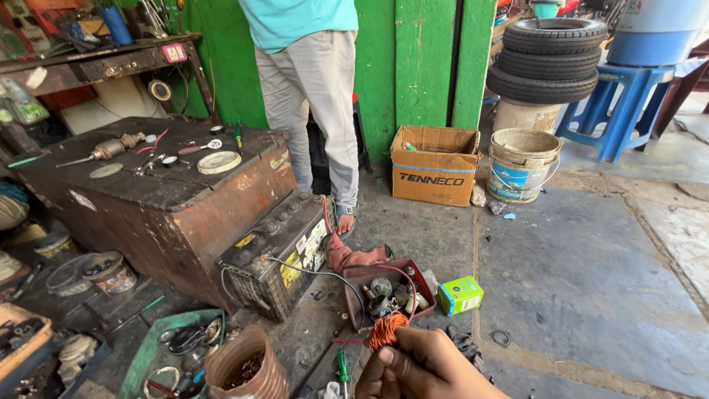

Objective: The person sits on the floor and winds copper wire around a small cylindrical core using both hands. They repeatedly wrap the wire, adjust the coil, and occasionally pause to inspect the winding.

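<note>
Hand [425, 369] | pinches copper wire coil [387, 330] | coil at fingertips, above knuckles

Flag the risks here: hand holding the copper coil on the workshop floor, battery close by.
1. The copper wire coil in the hand has loose ends; they could perhaps snag or unwind.
2. The car battery sits close with wires running off it; bare copper touching its terminals might short.
3. A standing person's sandalled foot is beside the battery and cables; tripping seems possible.
</note>
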